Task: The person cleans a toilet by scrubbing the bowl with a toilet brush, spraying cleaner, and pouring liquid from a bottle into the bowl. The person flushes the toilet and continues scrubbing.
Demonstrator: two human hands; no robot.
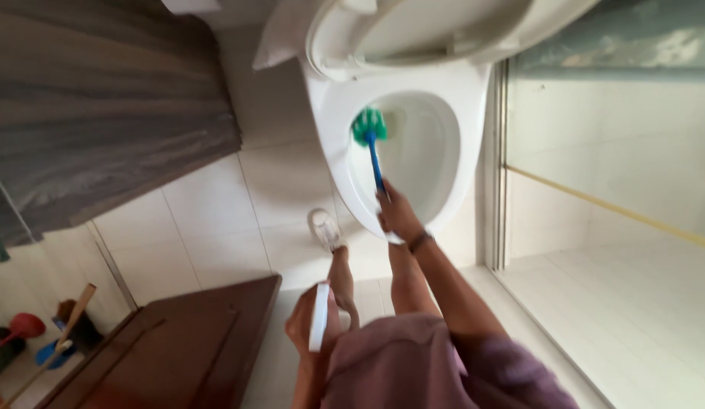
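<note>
My right hand [399, 215] grips the blue handle of a toilet brush [374, 155]. Its green bristle head [368, 126] presses against the left inner wall of the white toilet bowl [451, 83]. The seat and lid [436, 26] are raised. A dark band sits on that wrist. Lower down, close to my body, my left hand [303, 326] is closed around a flat white object [319, 316]; what it is cannot be made out. One leg reaches forward, its foot in a pale slipper [324, 228] on the tiles beside the bowl.
White floor tiles [209, 212] surround the toilet. A grey curtain [102, 113] hangs at left. A dark wooden cabinet top [178, 341] is at lower left, with a red plunger [23, 327] and wooden-handled tools beside it. A glass shower partition [504, 167] stands right.
</note>
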